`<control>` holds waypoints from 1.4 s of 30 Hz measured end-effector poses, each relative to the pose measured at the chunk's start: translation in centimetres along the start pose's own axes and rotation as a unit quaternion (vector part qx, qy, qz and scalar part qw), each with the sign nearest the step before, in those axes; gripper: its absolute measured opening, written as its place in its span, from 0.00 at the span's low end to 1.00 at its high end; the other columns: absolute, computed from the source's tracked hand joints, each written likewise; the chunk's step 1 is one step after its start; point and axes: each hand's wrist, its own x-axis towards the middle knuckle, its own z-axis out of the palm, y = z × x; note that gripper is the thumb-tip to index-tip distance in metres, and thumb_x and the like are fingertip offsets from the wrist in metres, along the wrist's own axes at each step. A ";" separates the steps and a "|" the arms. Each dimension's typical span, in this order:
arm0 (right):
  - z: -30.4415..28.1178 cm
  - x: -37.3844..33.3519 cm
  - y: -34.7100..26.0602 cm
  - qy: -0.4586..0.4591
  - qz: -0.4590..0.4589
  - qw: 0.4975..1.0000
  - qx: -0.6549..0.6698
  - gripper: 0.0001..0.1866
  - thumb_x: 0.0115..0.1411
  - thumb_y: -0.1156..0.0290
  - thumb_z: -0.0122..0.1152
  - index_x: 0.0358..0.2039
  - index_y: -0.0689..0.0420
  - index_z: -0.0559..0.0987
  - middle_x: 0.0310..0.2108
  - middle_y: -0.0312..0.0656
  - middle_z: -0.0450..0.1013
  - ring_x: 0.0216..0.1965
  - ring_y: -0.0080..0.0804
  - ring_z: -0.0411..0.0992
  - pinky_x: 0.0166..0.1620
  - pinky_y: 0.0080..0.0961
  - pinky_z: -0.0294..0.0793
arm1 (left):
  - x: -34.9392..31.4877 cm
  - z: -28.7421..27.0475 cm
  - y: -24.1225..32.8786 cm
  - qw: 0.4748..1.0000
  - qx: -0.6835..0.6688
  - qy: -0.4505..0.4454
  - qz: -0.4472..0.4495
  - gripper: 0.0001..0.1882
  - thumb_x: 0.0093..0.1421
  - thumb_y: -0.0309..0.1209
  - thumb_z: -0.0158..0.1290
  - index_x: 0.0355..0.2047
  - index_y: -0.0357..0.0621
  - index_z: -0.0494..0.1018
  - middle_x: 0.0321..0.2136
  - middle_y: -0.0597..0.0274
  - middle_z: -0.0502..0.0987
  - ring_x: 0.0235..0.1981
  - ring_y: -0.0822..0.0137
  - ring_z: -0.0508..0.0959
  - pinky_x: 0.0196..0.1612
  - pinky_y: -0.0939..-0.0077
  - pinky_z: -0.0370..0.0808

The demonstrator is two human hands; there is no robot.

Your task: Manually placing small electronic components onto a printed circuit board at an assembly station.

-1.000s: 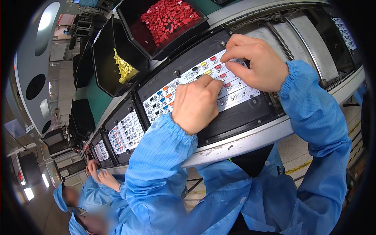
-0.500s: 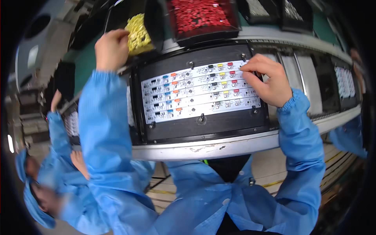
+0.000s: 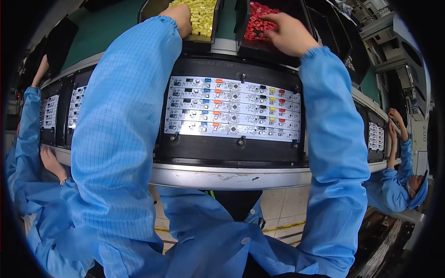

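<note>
My left hand [image 3: 181, 19] is down at the black bin of small yellow connectors [image 3: 202, 19]; its back faces me and its fingers are mostly hidden. Over the bin of red connectors [image 3: 257, 22], my right hand [image 3: 291, 34] has index finger and thumb apart, fingertips at the red pieces. No piece shows between them. Between my forearms lies a black tray [image 3: 204, 145] with several long white circuit boards [image 3: 250, 103] stacked in rows. Blue and orange parts sit toward their left; black, yellow and red connectors stand toward the right on most rows.
Clamp knobs [image 3: 241, 141] hold the boards along the tray's edges. A metal rail [image 3: 218, 177] runs along the near side. More dark bins [image 3: 331, 30] stand at the far right. Similar trays with boards [image 3: 49, 111] and co-workers' hands [image 3: 52, 162] are at either side.
My right hand has left the boards' right end and reached forward to the red connectors. My left hand has come over to the yellow bin. The whole view has shifted with my head.
</note>
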 end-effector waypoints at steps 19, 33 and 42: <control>4.0 4.1 1.0 -0.040 0.049 0.998 0.007 0.16 0.52 0.78 0.58 0.43 0.58 0.81 0.41 0.50 0.78 0.46 0.44 0.76 0.51 0.34 0.74 | -0.3 -2.0 0.8 0.996 0.015 -0.057 0.060 0.15 0.57 0.31 0.51 0.42 0.35 0.77 0.43 0.41 0.78 0.46 0.45 0.77 0.50 0.60 0.74; 0.9 1.1 0.1 0.124 0.008 0.984 0.127 0.10 0.57 0.73 0.58 0.39 0.60 0.81 0.36 0.52 0.77 0.40 0.47 0.77 0.45 0.38 0.76 | -0.7 -2.8 2.0 0.982 -0.080 -0.142 0.091 0.14 0.56 0.31 0.56 0.41 0.37 0.80 0.35 0.47 0.81 0.39 0.57 0.81 0.46 0.68 0.74; -2.0 -15.7 0.5 0.058 -0.068 0.918 0.387 0.07 0.53 0.80 0.65 0.34 0.66 0.81 0.35 0.43 0.76 0.34 0.26 0.75 0.38 0.20 0.75 | -1.7 -3.6 2.5 0.997 -0.019 -0.063 0.039 0.14 0.55 0.28 0.56 0.41 0.36 0.78 0.37 0.45 0.80 0.41 0.51 0.80 0.48 0.65 0.75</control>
